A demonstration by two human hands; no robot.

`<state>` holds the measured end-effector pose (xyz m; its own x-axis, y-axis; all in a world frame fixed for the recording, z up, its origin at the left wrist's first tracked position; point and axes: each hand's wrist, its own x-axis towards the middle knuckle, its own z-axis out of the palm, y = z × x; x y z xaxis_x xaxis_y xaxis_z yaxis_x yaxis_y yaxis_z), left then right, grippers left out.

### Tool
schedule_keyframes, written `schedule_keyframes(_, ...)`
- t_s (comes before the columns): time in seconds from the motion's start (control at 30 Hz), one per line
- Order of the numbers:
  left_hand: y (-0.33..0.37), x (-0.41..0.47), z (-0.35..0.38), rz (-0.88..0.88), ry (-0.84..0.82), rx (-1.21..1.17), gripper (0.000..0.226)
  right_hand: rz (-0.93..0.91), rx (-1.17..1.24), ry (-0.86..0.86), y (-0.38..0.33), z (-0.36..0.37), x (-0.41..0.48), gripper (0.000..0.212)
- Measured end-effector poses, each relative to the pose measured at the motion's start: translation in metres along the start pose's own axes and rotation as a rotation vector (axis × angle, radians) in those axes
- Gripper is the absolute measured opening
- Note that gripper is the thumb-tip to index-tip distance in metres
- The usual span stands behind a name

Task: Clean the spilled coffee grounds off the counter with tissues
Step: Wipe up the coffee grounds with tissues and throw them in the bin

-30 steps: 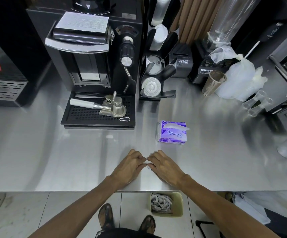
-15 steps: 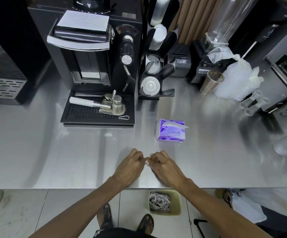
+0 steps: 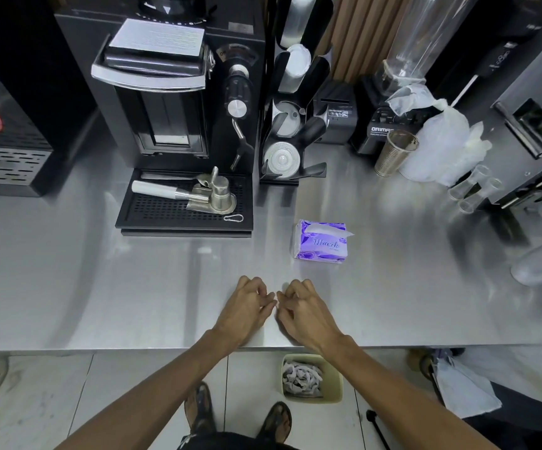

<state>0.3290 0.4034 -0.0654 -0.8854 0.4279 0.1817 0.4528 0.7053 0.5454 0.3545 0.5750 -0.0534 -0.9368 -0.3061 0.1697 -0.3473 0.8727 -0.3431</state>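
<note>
Both forearms are reaching in from the near edge of the steel counter, wrists resting close to its lip. The left hand and right hand are lying knuckles-up, side by side, fingers curled tightly inward. Their fingertips are meeting at the middle and pinching a tiny white scrap, too small to identify. The purple tissue pack is sitting just beyond the right hand, apart from it.
</note>
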Motion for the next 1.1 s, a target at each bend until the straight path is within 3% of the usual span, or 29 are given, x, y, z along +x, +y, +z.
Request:
schedule_keyframes(0.1, 0.002, 0.004, -0.004, -0.119, -0.057, -0.129, 0.015, 0.176, 0.132, -0.089, 0.001, -0.001, 0.003, 0.022)
schedule_keyframes(0.27, 0.005, 0.017, -0.008, -0.206, -0.123, -0.14, 0.016, 0.304, 0.255, -0.178, 0.007, -0.002, 0.02, 0.01)
schedule_keyframes(0.47, 0.005, 0.022, -0.012, -0.262, -0.119, -0.15, 0.021, 0.481, 0.332, -0.183, 0.006, -0.004, 0.031, 0.02)
schedule_keyframes(0.67, 0.008, 0.011, -0.008, -0.125, -0.131, -0.021, 0.017, 0.42, 0.261, -0.189, 0.003, -0.005, 0.027, 0.015)
schedule_keyframes(1.1, 0.023, -0.015, 0.011, -0.074, -0.01, 0.042, 0.013, 0.252, 0.089, -0.206, -0.01, -0.009, 0.001, 0.015)
